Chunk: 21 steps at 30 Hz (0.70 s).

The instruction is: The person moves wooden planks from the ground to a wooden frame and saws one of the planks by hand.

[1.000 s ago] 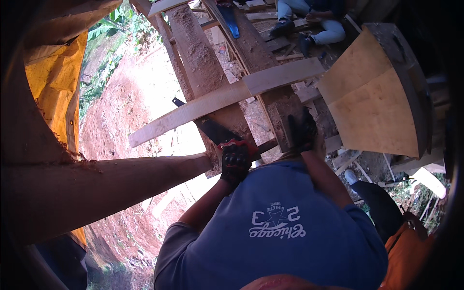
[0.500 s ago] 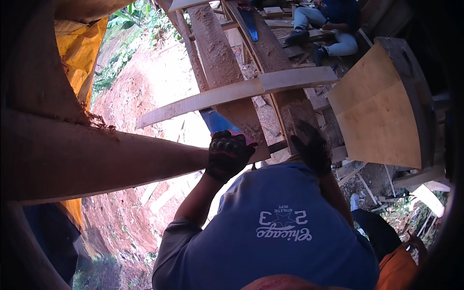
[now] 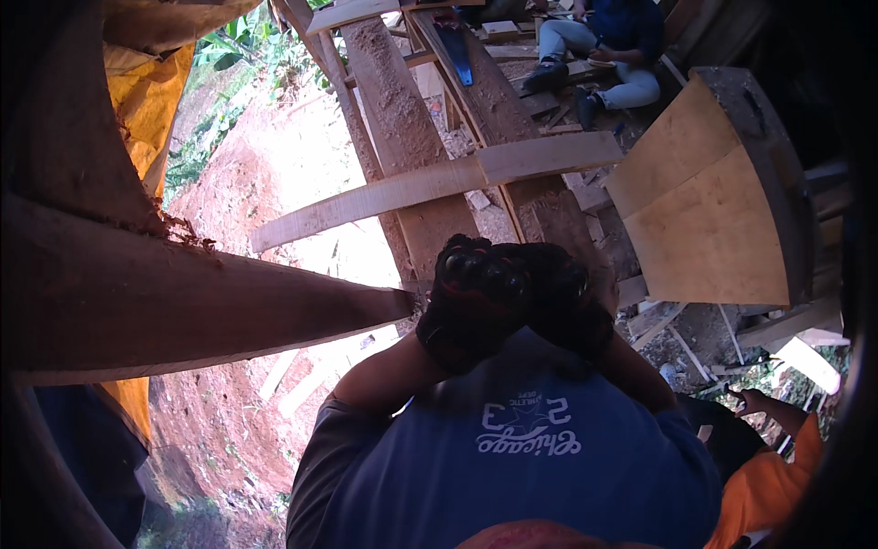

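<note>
My left hand [image 3: 480, 297], in a black glove with hard knuckle guards, is closed in front of my chest. My right hand [image 3: 560, 288], in a matching dark glove, is pressed against it, its fingers bent in toward the left. Whatever lies between them is hidden by the gloves. Just beyond both hands, a pale, thin board [image 3: 366, 203] lies crosswise over the sawdust-covered planks [image 3: 393, 91] of a bench. Farther up the bench rests a blue saw blade [image 3: 455, 57].
A thick dark beam [image 3: 210, 306] juts in from the left, its end near my left wrist. On the right stands a light wooden panel [image 3: 718, 201]. Beyond it sits a person [image 3: 622, 46] among wood scraps. Another person's orange sleeve [image 3: 768, 485] shows at lower right.
My left hand has moved right and my right hand left, so they now meet. The blue blade seen by my left hand is out of sight. The view has shifted slightly.
</note>
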### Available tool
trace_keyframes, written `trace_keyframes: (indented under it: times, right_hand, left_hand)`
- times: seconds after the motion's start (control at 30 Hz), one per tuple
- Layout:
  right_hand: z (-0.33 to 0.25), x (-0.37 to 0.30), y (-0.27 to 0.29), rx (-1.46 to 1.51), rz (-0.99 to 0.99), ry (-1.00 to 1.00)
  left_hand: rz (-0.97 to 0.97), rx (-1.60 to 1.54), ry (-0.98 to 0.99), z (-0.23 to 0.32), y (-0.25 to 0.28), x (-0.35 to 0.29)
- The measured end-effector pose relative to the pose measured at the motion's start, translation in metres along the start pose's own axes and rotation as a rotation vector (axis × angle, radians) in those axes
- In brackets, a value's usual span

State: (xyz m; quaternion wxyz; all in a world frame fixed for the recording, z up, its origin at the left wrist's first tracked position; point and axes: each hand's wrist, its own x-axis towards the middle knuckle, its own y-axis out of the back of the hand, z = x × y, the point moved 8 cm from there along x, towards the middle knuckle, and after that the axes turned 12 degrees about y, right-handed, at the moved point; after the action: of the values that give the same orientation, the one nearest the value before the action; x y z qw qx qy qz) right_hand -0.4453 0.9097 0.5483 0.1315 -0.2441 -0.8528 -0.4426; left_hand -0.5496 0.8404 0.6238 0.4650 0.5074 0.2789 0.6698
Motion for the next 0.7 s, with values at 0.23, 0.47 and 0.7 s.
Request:
trace_keyframes:
  times: [0.23, 0.47, 0.7]
  right_hand:
    - [0.050, -0.043, 0.013, 0.073, 0.131, -0.322]
    - [0.057, -0.058, 0.018, 0.116, 0.151, -0.447]
    - [0.098, -0.064, 0.013, 0.674, -0.074, -0.720]
  left_hand:
    - [-0.193, -0.280, 0.347, -0.039, -0.054, 0.001]
    - [-0.337, -0.120, 0.204, -0.078, -0.107, -0.047]
    - [0.073, -0.155, 0.063, -0.065, -0.079, -0.011]
